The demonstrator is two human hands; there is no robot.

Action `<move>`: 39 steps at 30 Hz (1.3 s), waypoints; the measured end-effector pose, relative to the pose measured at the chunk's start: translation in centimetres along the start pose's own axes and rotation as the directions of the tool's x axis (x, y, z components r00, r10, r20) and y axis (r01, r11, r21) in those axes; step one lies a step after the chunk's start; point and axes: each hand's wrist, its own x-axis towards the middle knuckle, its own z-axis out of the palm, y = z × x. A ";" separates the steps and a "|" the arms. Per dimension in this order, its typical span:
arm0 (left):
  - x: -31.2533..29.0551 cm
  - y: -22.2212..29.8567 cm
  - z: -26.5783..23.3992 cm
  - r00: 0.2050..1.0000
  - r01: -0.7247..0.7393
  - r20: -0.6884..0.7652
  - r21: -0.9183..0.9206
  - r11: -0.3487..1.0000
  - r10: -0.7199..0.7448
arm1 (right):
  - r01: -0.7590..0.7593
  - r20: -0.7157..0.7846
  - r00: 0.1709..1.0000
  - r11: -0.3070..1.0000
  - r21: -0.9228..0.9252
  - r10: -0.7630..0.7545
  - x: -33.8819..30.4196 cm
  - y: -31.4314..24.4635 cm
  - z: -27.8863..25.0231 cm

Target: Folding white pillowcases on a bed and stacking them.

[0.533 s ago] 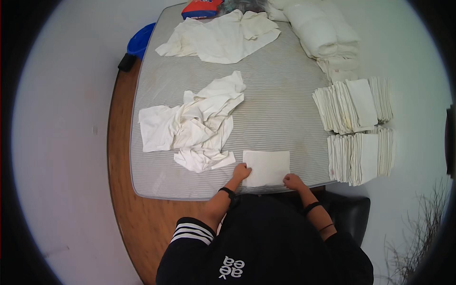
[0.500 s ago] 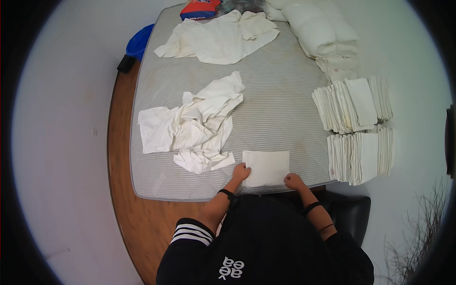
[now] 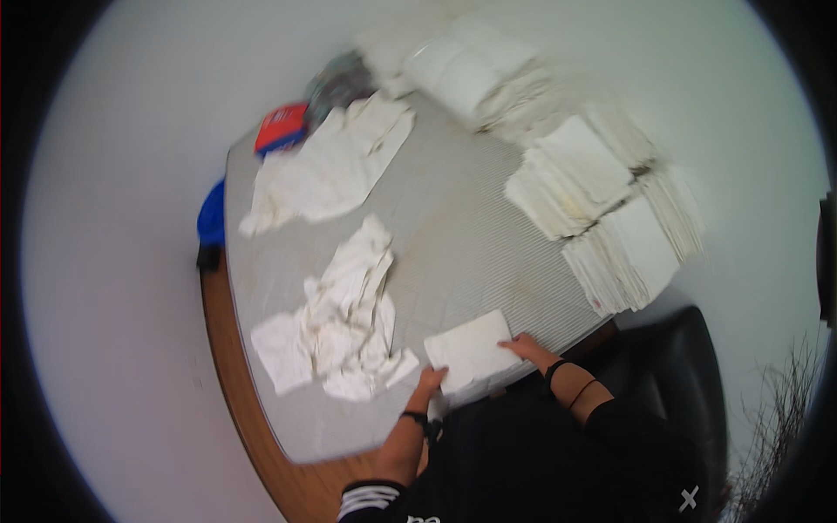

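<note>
A folded white cloth [image 3: 471,350] lies flat on the near edge of a striped mattress [image 3: 462,235]. My left hand [image 3: 431,379] grips its lower left corner between thumb and fingers. At the right side, my right hand [image 3: 523,345] pinches the cloth's edge, with one finger lying along it. To the left of my left hand is a crumpled heap of white cloths [image 3: 340,322]. Another loose white cloth [image 3: 331,166] is spread out farther back.
Stacks of folded white cloths [image 3: 623,244] stand along the right side. A white rolled bundle [image 3: 471,65] and a red and blue bag [image 3: 282,129] sit at the back. Beyond the left edge is a blue basin [image 3: 211,213]; a black leather seat [image 3: 680,375] is at near right.
The whole view has turned, so the mattress appears tilted. My right hand has shifted from the folded cloth's lower right corner up along its right edge. My left hand is now lower on the left side.
</note>
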 end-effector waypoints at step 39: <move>-1.0 39.1 46.9 0.392 -0.905 0.393 0.328 0.272 0.832 | 0.231 -0.132 0.971 0.921 0.315 -0.198 -18.0 11.7 -37.6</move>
